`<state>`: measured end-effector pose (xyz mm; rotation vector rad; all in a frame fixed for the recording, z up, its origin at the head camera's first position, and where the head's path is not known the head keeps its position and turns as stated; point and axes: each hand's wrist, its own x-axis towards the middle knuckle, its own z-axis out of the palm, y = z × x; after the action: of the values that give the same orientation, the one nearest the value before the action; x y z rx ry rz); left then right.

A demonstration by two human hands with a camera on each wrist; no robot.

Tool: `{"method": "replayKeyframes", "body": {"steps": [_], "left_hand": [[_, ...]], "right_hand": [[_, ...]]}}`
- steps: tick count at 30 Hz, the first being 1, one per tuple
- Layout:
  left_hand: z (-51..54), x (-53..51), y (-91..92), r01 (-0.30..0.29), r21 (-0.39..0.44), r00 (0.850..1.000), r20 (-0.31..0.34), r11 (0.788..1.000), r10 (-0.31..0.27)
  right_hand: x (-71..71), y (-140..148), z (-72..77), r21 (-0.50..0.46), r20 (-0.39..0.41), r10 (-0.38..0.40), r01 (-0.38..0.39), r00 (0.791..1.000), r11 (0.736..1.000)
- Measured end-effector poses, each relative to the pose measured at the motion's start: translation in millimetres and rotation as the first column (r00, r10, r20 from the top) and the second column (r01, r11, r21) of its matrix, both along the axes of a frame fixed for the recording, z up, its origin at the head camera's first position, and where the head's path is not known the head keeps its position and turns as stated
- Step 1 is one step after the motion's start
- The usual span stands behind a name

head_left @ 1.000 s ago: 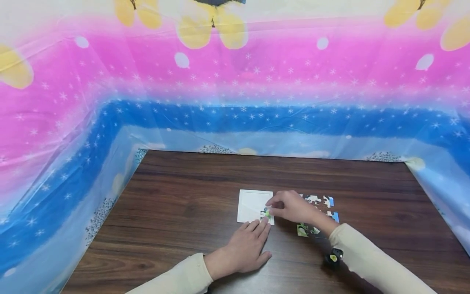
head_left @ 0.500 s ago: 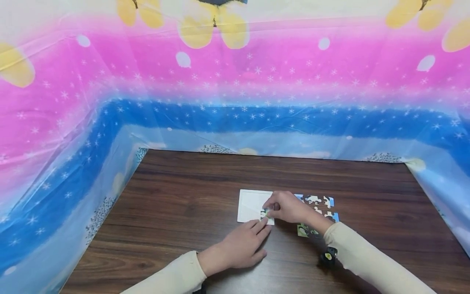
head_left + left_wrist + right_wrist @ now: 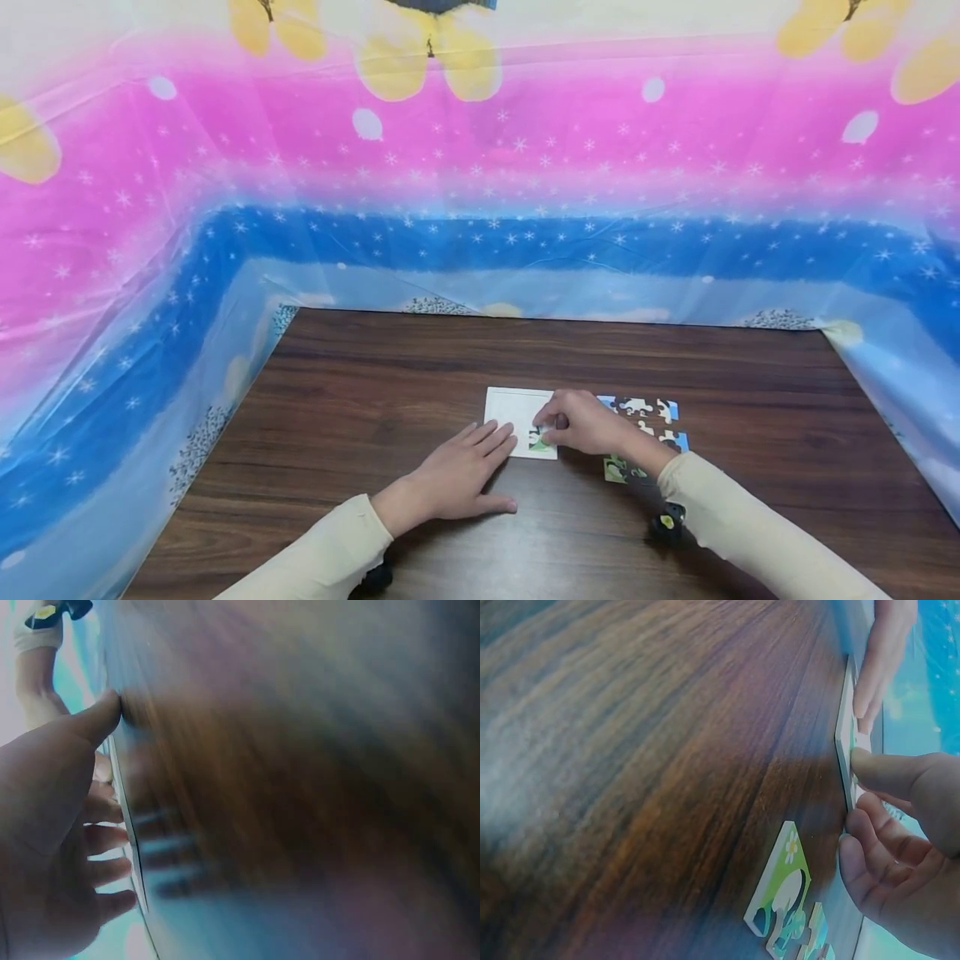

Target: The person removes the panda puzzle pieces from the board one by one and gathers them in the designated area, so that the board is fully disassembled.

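A white square puzzle tray (image 3: 510, 406) lies on the table. In its near right corner sits a green and white puzzle piece (image 3: 536, 442). My right hand (image 3: 588, 423) reaches over the tray's right edge and pinches at this piece with curled thumb and forefinger; the contact is partly hidden. In the right wrist view the thumb (image 3: 889, 772) presses down on the tray. My left hand (image 3: 461, 471) lies flat, its straight fingertips on the tray's near left edge. The left wrist view shows those fingers (image 3: 109, 840) spread along the rim.
Several loose puzzle pieces (image 3: 636, 407) lie right of the tray, partly under the right forearm. One green piece with a daisy (image 3: 786, 866) is near the right hand. Dark wooden table (image 3: 360, 375) surrounds everything, with a patterned cloth (image 3: 480, 242) behind.
My left hand has slid left, off the corner piece to the tray's near left edge. My right hand stays at the corner piece, barely shifted.
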<state>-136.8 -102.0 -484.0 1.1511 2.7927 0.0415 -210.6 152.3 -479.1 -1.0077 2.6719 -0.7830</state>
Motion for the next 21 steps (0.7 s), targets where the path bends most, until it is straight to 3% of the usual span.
{"method": "replayKeyframes", "body": {"steps": [4,13,21], "left_hand": [[-0.4,-2.1,-1.8,-0.016,0.008,0.998,0.069,1.0,0.015],[5.2,-3.7,2.0,-0.036,0.045,0.993,0.114,0.998,0.031],[3.0,-2.2,2.5,-0.041,0.06,0.992,0.118,0.997,0.034]], "right_hand": [[-0.1,-0.4,-0.6,0.008,-0.017,-0.004,0.004,1.0,1.0],[1.7,-1.1,1.2,0.007,-0.016,-0.017,0.018,1.0,1.0],[3.6,-3.5,2.3,0.01,0.003,-0.044,0.044,0.999,0.999]]}}
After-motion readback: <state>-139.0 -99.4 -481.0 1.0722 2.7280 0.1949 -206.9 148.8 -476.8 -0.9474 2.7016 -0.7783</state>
